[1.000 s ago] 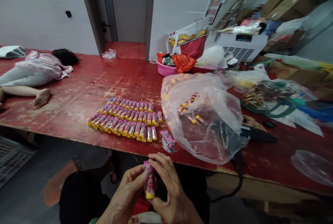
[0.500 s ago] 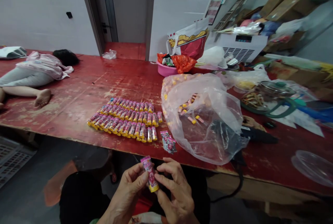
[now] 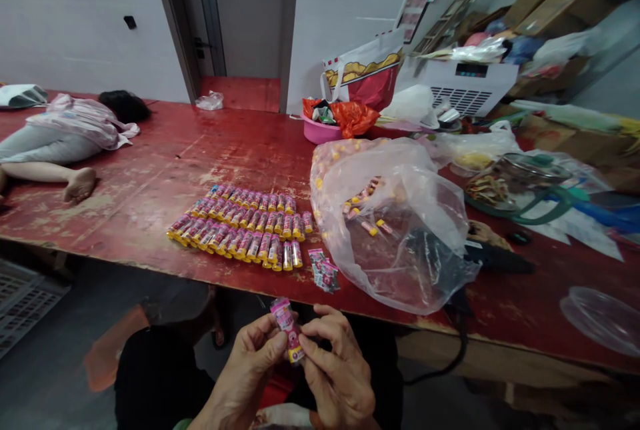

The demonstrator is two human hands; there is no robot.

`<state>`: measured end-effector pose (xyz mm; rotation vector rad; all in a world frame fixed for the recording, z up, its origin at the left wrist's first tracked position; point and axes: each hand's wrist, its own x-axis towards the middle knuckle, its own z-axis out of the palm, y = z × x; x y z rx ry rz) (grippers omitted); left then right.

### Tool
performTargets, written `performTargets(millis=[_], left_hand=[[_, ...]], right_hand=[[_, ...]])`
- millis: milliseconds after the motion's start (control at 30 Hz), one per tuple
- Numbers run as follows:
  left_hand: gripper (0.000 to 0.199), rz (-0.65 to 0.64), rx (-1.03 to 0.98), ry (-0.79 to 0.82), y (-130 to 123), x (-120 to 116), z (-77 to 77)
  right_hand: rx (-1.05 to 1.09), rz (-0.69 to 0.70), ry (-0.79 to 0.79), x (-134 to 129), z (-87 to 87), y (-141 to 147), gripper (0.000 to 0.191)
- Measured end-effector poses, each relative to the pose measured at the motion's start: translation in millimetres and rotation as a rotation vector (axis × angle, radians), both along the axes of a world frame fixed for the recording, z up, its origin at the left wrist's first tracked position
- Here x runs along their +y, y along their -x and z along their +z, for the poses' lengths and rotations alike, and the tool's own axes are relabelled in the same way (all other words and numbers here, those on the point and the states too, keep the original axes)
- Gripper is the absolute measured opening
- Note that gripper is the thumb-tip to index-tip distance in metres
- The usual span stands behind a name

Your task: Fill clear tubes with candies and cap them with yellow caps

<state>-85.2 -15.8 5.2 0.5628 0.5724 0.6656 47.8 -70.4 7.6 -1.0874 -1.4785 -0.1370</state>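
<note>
While the left hand [image 3: 253, 353] pinches the side of a pink tube [image 3: 283, 317], the right hand [image 3: 340, 373] grips its yellow lower end, holding it tilted between them, on the near side of the bench [image 3: 135, 180]. Ahead and left of the hands, many similar tubes [image 3: 255, 243] lie in rows, apparently finished; the held one seems still in progress. Flat printed pieces [image 3: 327, 273] straight ahead and yellow-ended pieces [image 3: 370, 227] in the clear bag [image 3: 405, 190], ahead and right, suggest plenty remains. Compared with a second ago, the tube's top leans further left, and the right fingers have dropped from its top.
</note>
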Motion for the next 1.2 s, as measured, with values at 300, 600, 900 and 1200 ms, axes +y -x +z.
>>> performTargets(millis=[300, 600, 900, 1200], left_hand=[[0.041, 0.012, 0.027, -0.009, -0.4, -1.8, 7.2], [0.04, 0.036, 0.062, -0.034, 2.2, 0.2, 4.0], [0.039, 0.022, 0.015, -0.059, 5.0, 1.9, 0.0], [0.035, -0.022, 0.055, -0.087, 5.2, 0.0, 1.7]], right_hand=[[0.024, -0.012, 0.006, -2.3, -1.8, 1.6, 0.032], [-0.092, -0.118, -0.001, -7.2, -18.1, -1.3, 0.03], [-0.083, -0.067, 0.024, -4.8, -13.6, -2.2, 0.037], [0.025, 0.211, 0.088, -7.6, -4.6, -9.1, 0.021]])
